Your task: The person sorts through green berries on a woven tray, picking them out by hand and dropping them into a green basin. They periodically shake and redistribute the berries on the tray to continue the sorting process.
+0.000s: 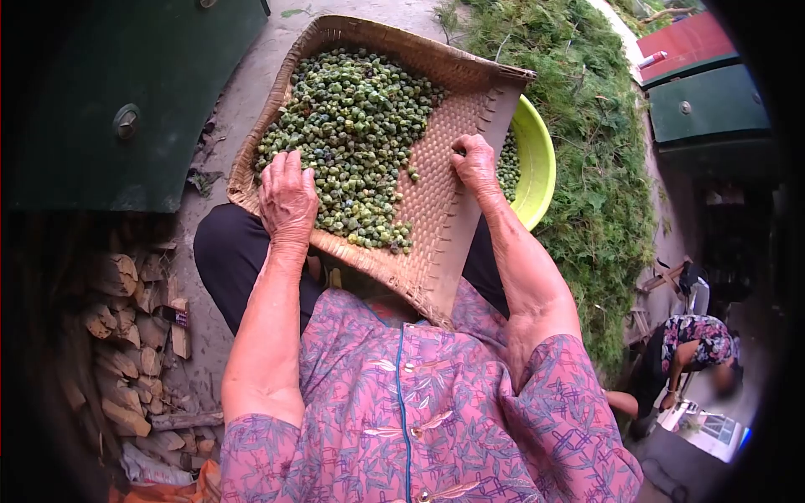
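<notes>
Left of centre, the left hand [288, 199], half-open, touches green fruits [356, 126]; right of centre, the right hand [475, 163] pinches closed, contents unclear.

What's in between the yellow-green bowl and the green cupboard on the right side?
Leafy greenery next to the bowl, then a thin strip of ground before the cupboard. The head view shows it.

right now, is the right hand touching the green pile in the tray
Apart: the head view shows bare woven tray between the right hand and the green pile.
</notes>
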Available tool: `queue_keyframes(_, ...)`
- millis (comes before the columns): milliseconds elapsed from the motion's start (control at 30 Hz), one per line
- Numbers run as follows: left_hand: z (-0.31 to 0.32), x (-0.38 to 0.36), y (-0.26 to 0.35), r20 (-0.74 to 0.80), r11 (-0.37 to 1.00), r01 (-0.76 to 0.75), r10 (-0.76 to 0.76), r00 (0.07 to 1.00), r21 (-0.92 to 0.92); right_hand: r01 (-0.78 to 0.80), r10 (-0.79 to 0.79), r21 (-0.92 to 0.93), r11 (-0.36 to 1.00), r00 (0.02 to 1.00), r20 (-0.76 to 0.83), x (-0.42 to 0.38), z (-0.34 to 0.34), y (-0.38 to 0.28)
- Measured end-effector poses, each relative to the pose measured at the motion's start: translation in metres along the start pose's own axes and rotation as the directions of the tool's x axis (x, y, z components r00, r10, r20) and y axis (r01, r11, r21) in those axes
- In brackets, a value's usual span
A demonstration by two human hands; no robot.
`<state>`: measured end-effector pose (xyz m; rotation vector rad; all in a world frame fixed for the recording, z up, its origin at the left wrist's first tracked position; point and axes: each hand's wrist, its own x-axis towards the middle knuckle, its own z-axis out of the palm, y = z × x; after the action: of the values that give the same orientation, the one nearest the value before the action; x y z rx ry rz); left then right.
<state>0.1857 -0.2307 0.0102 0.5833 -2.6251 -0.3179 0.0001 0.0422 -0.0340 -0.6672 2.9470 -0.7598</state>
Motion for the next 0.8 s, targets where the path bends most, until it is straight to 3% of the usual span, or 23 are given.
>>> queue_keyframes(67,-0.001,0.0,0.0,0.006,1.0,0.003,-0.003,1.0,0.004,-0.06,0.091,0.172,0.983,0.98,-0.178,-0.008,-0.017,0.01)
queue_keyframes(133,-0.002,0.0,0.001,0.013,1.0,0.003,-0.002,1.0,-0.014,-0.07,0.109,0.13,0.989,0.94,-0.324,-0.015,-0.036,0.027)
queue_keyframes(200,-0.002,0.0,0.0,-0.001,1.0,-0.009,0.009,1.0,-0.01,-0.164,0.114,-0.108,0.981,0.924,-0.364,-0.019,-0.046,0.055)
queue_keyframes(233,-0.003,0.0,0.001,0.002,1.0,-0.002,0.002,1.0,-0.013,-0.16,0.065,-0.273,0.949,0.943,-0.327,-0.021,-0.049,0.063)
queue_keyframes(333,-0.004,0.001,0.002,0.008,1.0,0.002,-0.002,1.0,-0.021,-0.081,0.001,-0.27,0.959,0.959,-0.285,-0.022,-0.05,0.043)
queue_keyframes(400,-0.003,0.0,0.001,-0.001,1.0,-0.001,0.001,1.0,-0.013,0.071,-0.045,0.11,0.991,0.973,-0.225,-0.016,-0.03,0.02)
queue_keyframes(433,-0.001,0.0,0.0,-0.01,1.0,-0.006,0.006,1.0,-0.011,0.197,-0.162,0.141,0.97,0.96,-0.229,-0.015,-0.019,0.001)
queue_keyframes(500,0.001,0.0,-0.001,-0.021,1.0,-0.005,0.005,1.0,-0.009,0.228,-0.224,0.14,0.964,0.974,-0.039,-0.014,0.006,-0.023)
queue_keyframes(533,0.0,0.0,-0.001,-0.021,1.0,-0.003,0.003,1.0,-0.005,0.205,-0.208,0.203,0.957,0.978,-0.006,-0.016,0.01,-0.041)
queue_keyframes(733,-0.001,0.0,0.001,0.001,1.0,0.016,-0.016,1.0,0.004,0.118,-0.128,0.187,0.975,0.991,0.043,-0.005,0.028,-0.07)
queue_keyframes(800,-0.001,0.0,0.0,-0.005,1.0,0.022,-0.022,1.0,0.0,0.093,-0.106,0.092,0.991,0.983,0.15,-0.003,0.026,-0.074)
